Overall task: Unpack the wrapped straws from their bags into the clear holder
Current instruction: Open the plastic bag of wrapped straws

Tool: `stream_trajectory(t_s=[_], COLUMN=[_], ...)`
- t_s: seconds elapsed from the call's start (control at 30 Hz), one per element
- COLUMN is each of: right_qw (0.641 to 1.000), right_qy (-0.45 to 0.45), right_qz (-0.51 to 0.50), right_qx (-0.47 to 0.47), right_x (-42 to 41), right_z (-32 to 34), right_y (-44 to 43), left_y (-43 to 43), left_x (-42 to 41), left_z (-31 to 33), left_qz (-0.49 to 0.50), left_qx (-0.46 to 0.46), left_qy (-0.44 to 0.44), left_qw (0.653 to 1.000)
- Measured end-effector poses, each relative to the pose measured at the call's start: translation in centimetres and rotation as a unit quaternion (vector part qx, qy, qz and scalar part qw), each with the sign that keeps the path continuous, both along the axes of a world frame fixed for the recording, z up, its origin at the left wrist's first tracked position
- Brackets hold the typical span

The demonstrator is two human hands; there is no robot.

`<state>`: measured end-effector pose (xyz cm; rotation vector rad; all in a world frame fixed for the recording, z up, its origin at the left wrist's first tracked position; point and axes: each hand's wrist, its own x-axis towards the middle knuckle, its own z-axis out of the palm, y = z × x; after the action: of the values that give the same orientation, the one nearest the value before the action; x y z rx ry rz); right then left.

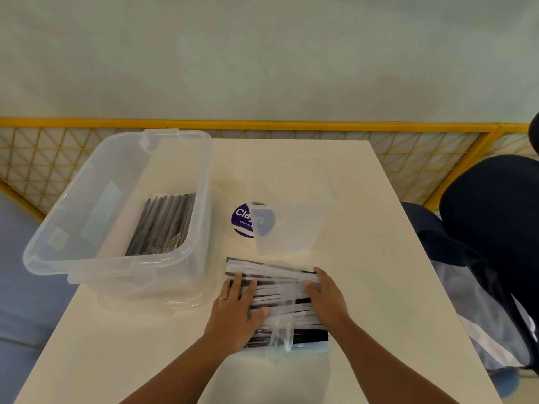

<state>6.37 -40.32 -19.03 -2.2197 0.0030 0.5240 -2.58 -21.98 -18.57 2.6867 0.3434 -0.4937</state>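
A pile of wrapped black straws (280,290) lies spread on the white table (364,287) in front of me. My left hand (237,312) rests flat on the pile's left end, fingers straight. At the right end my right hand (326,298) lies on the straws with fingers extended. A crumpled clear bag (281,336) lies over the near part of the pile. The clear holder (291,199) stands behind the pile, with nothing in it. Another bag of black straws (163,225) lies inside a clear storage bin (87,258) on the left.
A round purple sticker (242,220) is on the table by the holder. A dark office chair (495,243) stands at the right with cloth draped below it. A yellow mesh railing (262,123) runs behind the table.
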Motion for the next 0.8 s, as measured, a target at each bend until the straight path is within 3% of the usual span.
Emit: stream_trajectory(t_s=[0.27,0.4,0.6,0.8], right_qw=[0.998,0.998,0.994,0.980], right_qy=[0.046,0.061,0.071,0.086], right_qz=[-0.007,-0.011,-0.008,-0.025], right_qx=[-0.041,0.018,0.083,0.177], right_x=[1.3,1.9,2.3,2.2], right_z=[0.8,1.2,1.5,1.9], right_y=[0.7,-0.1,-1.0,-1.4], left_y=[-0.4,-0.7,-2.8,-4.5], left_x=[-0.5,0.2,3.0,6.5], left_z=[0.3,1.3,3.9,4.7], left_qz=[0.005,0.017,-0.105,-0.203], left_qx=[0.023,0.011,-0.011,-0.015], left_qy=[0.004,-0.033,-0.107,-0.068], left_qw=[1.000,0.999,0.989,0.977])
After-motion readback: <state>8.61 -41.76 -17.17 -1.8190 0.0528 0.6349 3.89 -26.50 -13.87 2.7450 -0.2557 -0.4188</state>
